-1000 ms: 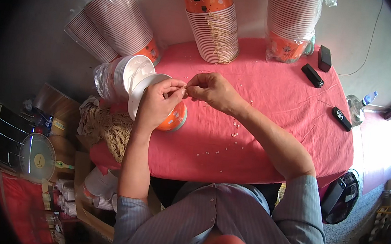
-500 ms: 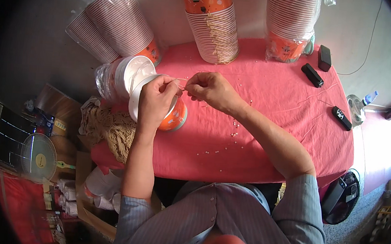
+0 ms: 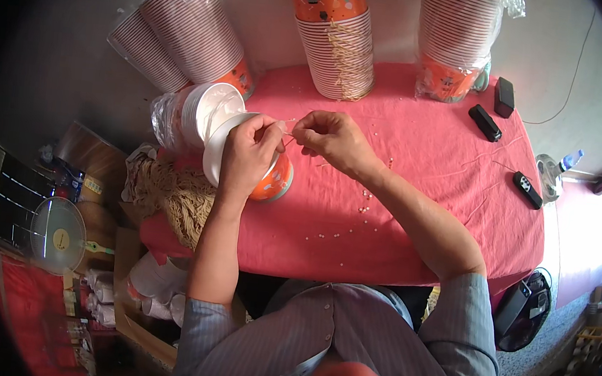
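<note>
Grip: both hands are pinched shut on one thin pale string (image 3: 285, 138); the left hand (image 3: 246, 156) also wraps over a paper cup, and the right hand (image 3: 330, 139) holds the string's other end just beside it.
Surface: one surface under a pink cloth (image 3: 429, 199), with the work going on at its left part, close to the person.
Cup stacks: four tall stacks of striped paper cups stand or lean along the far edge: two leaning stacks (image 3: 178, 37) at far left, one middle stack (image 3: 339, 41) with pale strings hanging down its side, and one plastic-wrapped stack (image 3: 457, 40) at right.
White sleeve: one short sleeve of white cups (image 3: 197, 111) in clear plastic lies on its side by the left hand.
Cup in hand: one orange cup (image 3: 273, 180) lies tilted on the cloth, its white rim toward the left, under the left hand.
Progress: judging by this, the string is only now being worked at the cup's rim; this one cup is unfinished, and the stacks look like a large share yet to do.
String bundle: one heap of pale cord (image 3: 171, 194) hangs off the left edge.
Dark gadgets: three small black objects (image 3: 484, 122) lie at right.
Crumbs: many tiny pale bits (image 3: 364, 208) dot the cloth, too many to count.
</note>
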A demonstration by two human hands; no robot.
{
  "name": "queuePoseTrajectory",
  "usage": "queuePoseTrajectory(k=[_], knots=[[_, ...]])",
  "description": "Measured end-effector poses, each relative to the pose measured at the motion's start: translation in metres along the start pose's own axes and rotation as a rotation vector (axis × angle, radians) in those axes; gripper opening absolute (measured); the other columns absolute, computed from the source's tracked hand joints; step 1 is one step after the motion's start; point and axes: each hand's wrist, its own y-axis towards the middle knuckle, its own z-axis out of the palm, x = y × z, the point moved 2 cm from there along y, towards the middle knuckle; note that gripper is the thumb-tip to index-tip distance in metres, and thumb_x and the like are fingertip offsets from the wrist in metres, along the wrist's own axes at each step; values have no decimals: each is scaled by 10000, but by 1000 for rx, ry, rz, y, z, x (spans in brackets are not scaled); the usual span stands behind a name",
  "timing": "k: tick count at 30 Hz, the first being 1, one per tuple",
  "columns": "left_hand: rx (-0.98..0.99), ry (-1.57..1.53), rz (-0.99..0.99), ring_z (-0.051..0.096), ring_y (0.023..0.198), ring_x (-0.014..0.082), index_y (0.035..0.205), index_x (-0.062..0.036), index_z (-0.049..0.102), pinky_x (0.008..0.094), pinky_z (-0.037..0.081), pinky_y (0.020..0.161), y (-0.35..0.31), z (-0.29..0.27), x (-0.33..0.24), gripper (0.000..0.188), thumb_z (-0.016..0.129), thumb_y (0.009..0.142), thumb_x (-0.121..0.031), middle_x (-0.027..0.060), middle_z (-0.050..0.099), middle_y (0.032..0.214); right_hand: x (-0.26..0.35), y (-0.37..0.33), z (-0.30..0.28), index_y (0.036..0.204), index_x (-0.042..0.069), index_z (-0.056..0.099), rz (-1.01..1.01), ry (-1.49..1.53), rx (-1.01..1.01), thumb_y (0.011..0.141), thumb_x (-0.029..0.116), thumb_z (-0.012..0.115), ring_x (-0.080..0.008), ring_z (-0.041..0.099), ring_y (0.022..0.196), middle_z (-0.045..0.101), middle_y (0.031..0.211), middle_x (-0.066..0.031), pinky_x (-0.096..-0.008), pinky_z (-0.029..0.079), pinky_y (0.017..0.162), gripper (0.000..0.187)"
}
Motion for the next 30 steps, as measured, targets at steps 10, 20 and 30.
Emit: queuePoseTrajectory(k=[10, 20, 30], knots=[[-112, 37, 88, 611, 688, 103, 928, 32, 689, 305, 505, 671, 5, -1, 17, 155, 710, 1004, -102, 57, 675, 748, 4, -2, 4, 1128, -27, 723, -71, -136, -76, 1066, 136, 678, -98, 690, 808, 731, 913, -36, -290, 609, 738, 180], [-33, 96, 167, 582, 695, 59, 996, 9, 708, 244, 472, 676, 7, -1, 9, 124, 710, 1046, -105, -5, 656, 789, 13, -7, 3, 1116, 6, 712, -122, -155, -67, 1081, 131, 660, -76, 654, 779, 695, 903, -8, -271, 574, 684, 140], [158, -370, -148, 571, 570, 53, 1037, -52, 646, 194, 354, 468, 4, 3, -3, 132, 685, 1079, -171, 6, 664, 826, 15, -4, -1, 1107, -12, 706, -165, -203, -145, 1081, 126, 667, -77, 631, 759, 693, 878, -14, -269, 556, 690, 145]])
